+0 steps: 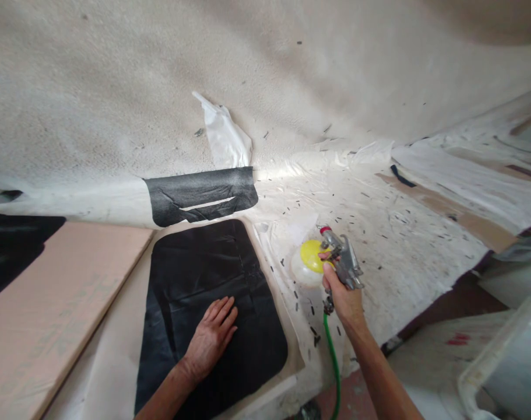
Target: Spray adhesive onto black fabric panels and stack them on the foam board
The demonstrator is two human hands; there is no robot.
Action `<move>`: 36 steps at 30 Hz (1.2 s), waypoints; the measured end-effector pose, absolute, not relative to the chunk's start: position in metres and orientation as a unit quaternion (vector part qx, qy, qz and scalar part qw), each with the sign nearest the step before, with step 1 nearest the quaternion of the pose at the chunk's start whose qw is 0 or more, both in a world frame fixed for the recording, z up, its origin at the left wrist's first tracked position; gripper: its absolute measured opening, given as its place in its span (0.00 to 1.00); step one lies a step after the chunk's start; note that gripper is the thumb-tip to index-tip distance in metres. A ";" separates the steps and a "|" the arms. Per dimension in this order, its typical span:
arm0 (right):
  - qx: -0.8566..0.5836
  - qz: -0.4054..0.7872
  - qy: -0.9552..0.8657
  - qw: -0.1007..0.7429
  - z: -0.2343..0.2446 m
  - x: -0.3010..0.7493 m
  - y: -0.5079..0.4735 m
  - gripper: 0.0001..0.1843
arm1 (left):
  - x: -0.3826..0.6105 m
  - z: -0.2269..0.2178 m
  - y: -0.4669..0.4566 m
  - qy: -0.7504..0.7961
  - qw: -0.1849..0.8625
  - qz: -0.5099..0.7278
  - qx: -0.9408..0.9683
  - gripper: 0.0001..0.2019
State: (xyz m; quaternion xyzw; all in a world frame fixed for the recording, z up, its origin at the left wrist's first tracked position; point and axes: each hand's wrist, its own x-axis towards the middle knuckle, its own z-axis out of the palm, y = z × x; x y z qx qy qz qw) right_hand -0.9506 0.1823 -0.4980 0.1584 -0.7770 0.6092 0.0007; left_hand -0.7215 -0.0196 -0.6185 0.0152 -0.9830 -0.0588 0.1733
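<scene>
Left hand [211, 335]: resting palm-down on black sheet [189, 271], holding nothing, lying unclenched, angling forward and slightly right. Right hand [343, 296]: grasping spray gun [344, 265] above speckled white sheeting [411, 248], pointing red-ringed nozzle [324, 230] forward and left. Spray gun: showing silver metal, carrying yellow-lidded cup [311, 256], trailing green hose [334, 361] downward. Black sheet: lying flat left of spray gun, showing creases, faint sheen and rounded corners.

Soft, diffuse light brightens the white covering [309, 184], and wide-angle distortion stretches the edges.

Pale table [422, 251] — black sheet [213, 262], dark scraps [315, 338]
</scene>
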 end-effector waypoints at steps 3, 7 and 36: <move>0.134 0.594 -0.793 0.019 -0.502 -0.952 0.177 0.19 | -0.722 -0.618 -0.021 -0.983 0.169 -0.070 0.024 0.16; 0.085 0.557 -0.825 0.048 -0.508 -0.941 0.195 0.23 | -0.721 -0.616 -0.023 -0.983 0.149 -0.103 0.036 0.16; 0.238 0.294 -0.882 -0.279 -0.584 -0.949 0.038 0.12 | -0.781 -0.621 -0.045 -0.985 0.109 -0.136 0.018 0.29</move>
